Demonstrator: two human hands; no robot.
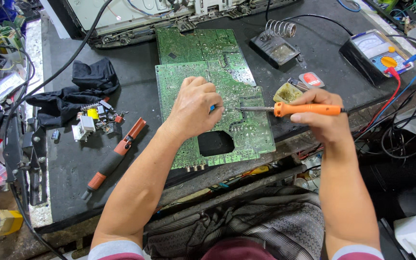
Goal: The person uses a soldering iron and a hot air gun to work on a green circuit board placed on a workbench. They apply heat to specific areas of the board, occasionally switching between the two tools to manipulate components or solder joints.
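Note:
A green circuit board lies solder side up on the dark workbench, overlapping a second green board behind it. My left hand rests on the front board, fingers curled around something small and blue that is mostly hidden. My right hand grips an orange-handled soldering iron held level, its metal tip pointing left and touching the board just beside my left fingers.
A soldering iron stand with coil and a multimeter with red and blue leads sit at the back right. A red-handled tool, loose components and a black cloth lie at the left. Cables crowd both edges.

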